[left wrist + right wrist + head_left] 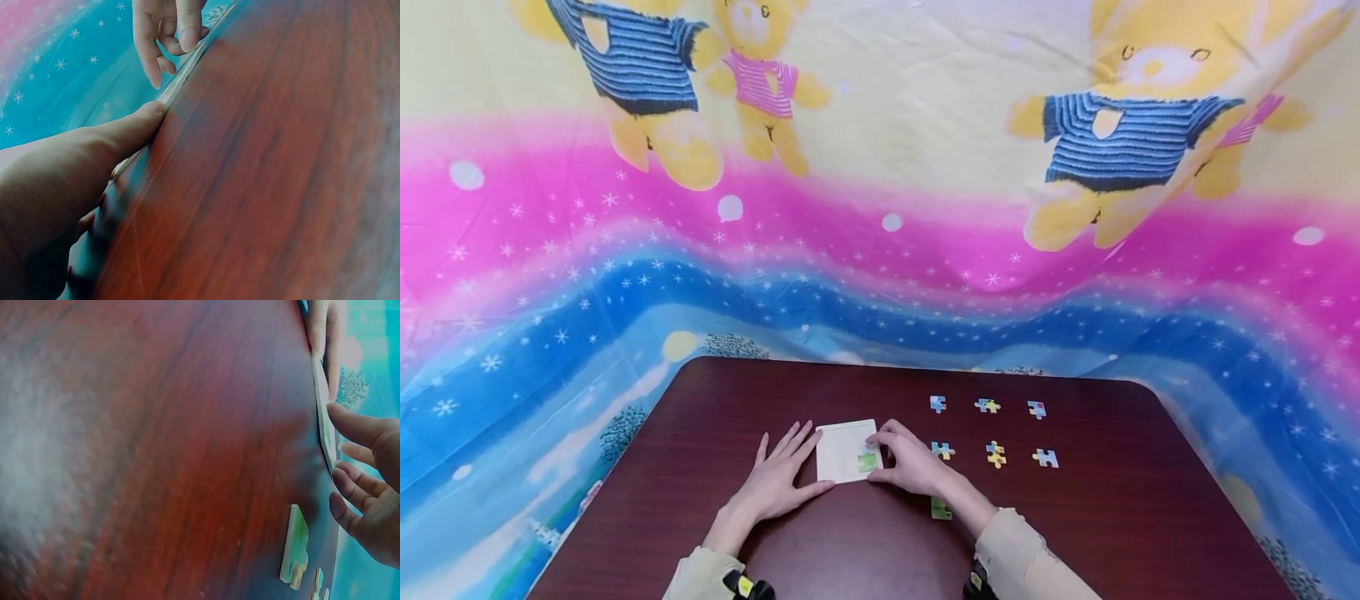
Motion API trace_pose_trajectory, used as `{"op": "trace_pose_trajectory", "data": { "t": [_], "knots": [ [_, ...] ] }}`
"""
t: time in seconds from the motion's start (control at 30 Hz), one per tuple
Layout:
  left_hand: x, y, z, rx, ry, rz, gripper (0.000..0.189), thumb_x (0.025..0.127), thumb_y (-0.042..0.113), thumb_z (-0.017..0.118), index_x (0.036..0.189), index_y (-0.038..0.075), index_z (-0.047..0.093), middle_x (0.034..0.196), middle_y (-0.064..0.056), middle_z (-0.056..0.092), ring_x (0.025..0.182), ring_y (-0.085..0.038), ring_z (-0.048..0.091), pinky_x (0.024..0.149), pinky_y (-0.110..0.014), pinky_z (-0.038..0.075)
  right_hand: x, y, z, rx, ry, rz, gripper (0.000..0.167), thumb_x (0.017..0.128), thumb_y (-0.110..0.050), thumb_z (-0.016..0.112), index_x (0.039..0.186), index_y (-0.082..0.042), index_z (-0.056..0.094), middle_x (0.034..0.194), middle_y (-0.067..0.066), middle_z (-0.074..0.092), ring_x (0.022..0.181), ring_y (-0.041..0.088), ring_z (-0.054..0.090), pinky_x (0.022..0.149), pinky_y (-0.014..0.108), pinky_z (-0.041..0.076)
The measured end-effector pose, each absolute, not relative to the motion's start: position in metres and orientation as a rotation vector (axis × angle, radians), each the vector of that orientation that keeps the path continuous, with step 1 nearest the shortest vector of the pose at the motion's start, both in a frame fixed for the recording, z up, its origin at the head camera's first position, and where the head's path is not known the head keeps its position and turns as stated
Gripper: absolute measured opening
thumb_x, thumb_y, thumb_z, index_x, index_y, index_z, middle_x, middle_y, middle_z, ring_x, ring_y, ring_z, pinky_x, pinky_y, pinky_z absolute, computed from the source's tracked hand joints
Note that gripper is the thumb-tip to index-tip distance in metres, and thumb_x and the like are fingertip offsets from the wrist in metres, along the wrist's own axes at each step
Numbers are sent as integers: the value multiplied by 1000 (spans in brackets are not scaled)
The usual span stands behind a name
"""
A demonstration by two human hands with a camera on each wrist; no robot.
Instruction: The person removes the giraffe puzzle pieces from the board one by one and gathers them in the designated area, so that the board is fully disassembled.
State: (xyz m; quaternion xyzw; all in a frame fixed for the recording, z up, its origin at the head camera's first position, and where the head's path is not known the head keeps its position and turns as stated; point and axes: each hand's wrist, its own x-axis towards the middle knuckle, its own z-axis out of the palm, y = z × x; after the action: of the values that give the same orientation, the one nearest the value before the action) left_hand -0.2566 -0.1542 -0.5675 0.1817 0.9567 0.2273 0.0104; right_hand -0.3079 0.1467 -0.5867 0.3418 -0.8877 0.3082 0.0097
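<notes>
A square white puzzle board [838,450] lies on the table. A green puzzle piece [867,463] sits in its near right corner. My left hand [771,487] is spread flat at the board's left side; its thumb touches the near edge and its fingertips reach the far left corner. On the other side, my right hand [913,462] arches over the right edge, thumb beside the green piece and index finger farther back on the board. In the right wrist view, the right fingertips [340,478] and thumb stand apart along the board's edge.
To the right on the dark wood table [1112,517] lie several loose puzzle pieces in rows, among them a yellow one [996,454] and a blue one [1045,457]. A green piece [941,508] lies partly under the right forearm. A printed cloth [880,275] hangs behind the table.
</notes>
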Motion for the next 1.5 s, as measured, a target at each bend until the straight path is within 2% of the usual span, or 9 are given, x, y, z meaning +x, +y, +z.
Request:
{"op": "trace_pose_trajectory", "data": {
  "t": [0.1, 0.23, 0.33, 0.6, 0.93, 1.13, 1.3, 1.5],
  "knots": [
    [-257, -154, -568, 568, 2987, 708, 95, 98, 68, 70, 172, 17, 40, 182, -12, 32, 172, -38, 24, 132, -80, 7, -308, 146, -590, 1090, -2765, 949, 55, 94, -42, 89, 137, -11, 73, 122, 1, 60, 91, 3, 53, 74, 21, 50],
    [-257, -154, -567, 570, 2989, 718, 94, 98, 67, 71, 172, 18, 40, 182, -12, 32, 172, -38, 24, 132, -80, 7, -296, 141, -569, 1099, -2752, 1005, 50, 94, -32, 90, 132, -5, 74, 122, 7, 61, 91, 9, 55, 76, 24, 50],
    [-256, -155, -567, 576, 2992, 725, 94, 98, 67, 71, 172, 17, 41, 182, -12, 33, 171, -38, 25, 132, -80, 8, -293, 141, -569, 1085, -2751, 990, 47, 95, -30, 89, 132, -5, 74, 120, 6, 62, 92, 10, 55, 77, 24, 50],
    [-254, -155, -569, 623, 3027, 815, 95, 95, 67, 75, 168, 12, 47, 177, -17, 40, 167, -45, 33, 129, -82, 12, -306, 135, -604, 938, -2802, 850, 42, 88, -30, 94, 122, -15, 75, 116, -4, 62, 92, 1, 54, 82, 18, 52],
    [-254, -155, -571, 618, 3021, 825, 95, 95, 68, 74, 169, 15, 46, 178, -16, 39, 168, -43, 31, 130, -81, 10, -311, 134, -609, 938, -2859, 923, 45, 92, -30, 92, 129, -20, 67, 123, -6, 65, 100, 3, 56, 89, 20, 54],
    [-255, -155, -571, 607, 3008, 814, 95, 95, 64, 76, 169, 14, 46, 179, -15, 38, 168, -43, 30, 130, -81, 10, -307, 134, -606, 936, -2826, 955, 46, 92, -27, 92, 131, -19, 69, 118, -7, 65, 95, 2, 55, 83, 18, 53],
    [-255, -155, -567, 577, 2991, 743, 94, 97, 65, 73, 171, 16, 42, 181, -13, 34, 171, -39, 26, 132, -80, 8, -301, 134, -596, 1004, -2737, 1005, 42, 91, -22, 92, 128, -14, 72, 112, -4, 65, 89, 0, 53, 76, 15, 49],
    [-255, -154, -567, 564, 2985, 716, 94, 98, 66, 71, 172, 17, 40, 182, -12, 32, 172, -38, 24, 132, -79, 8, -298, 136, -586, 1066, -2707, 1054, 42, 93, -19, 91, 129, -9, 73, 111, 2, 66, 88, 5, 55, 74, 20, 51]
  ]
}}
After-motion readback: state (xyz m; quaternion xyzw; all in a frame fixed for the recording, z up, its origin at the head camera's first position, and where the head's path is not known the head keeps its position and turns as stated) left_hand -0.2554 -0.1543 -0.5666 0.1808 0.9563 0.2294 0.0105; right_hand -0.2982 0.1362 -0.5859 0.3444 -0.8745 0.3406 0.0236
